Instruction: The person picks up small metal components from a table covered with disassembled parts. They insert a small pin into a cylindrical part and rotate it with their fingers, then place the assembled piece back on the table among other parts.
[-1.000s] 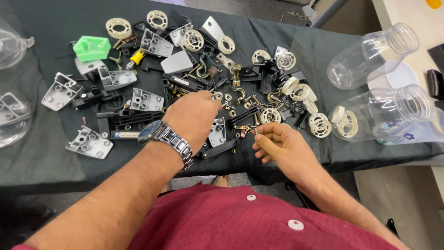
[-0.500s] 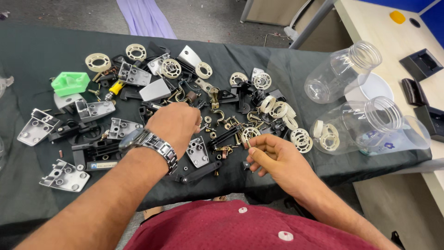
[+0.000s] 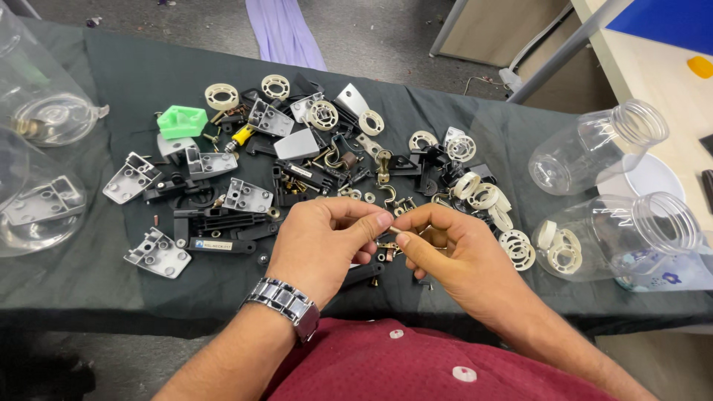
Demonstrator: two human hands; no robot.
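Observation:
My left hand [image 3: 324, 241], with a metal watch on the wrist, and my right hand [image 3: 449, 256] meet at their fingertips over the near edge of the table. Between them they pinch a small metal part [image 3: 391, 232], mostly hidden by the fingers. Under and behind the hands lies a pile of mixed hardware: grey metal brackets [image 3: 249, 196], black plastic pieces [image 3: 215, 220], cream plastic rings [image 3: 483, 196], brass hooks [image 3: 386, 194] and a green plastic block [image 3: 182, 121].
A dark cloth [image 3: 148, 82] covers the table. Clear plastic jars lie on their sides at the right [image 3: 594, 148] [image 3: 631, 234], one holding cream rings. More clear jars sit at the left edge [image 3: 37, 200], one with grey brackets inside.
My left hand has lifted off the pile and come toward my right hand. Both hands now meet at the fingertips on a small part. The view has shifted slightly.

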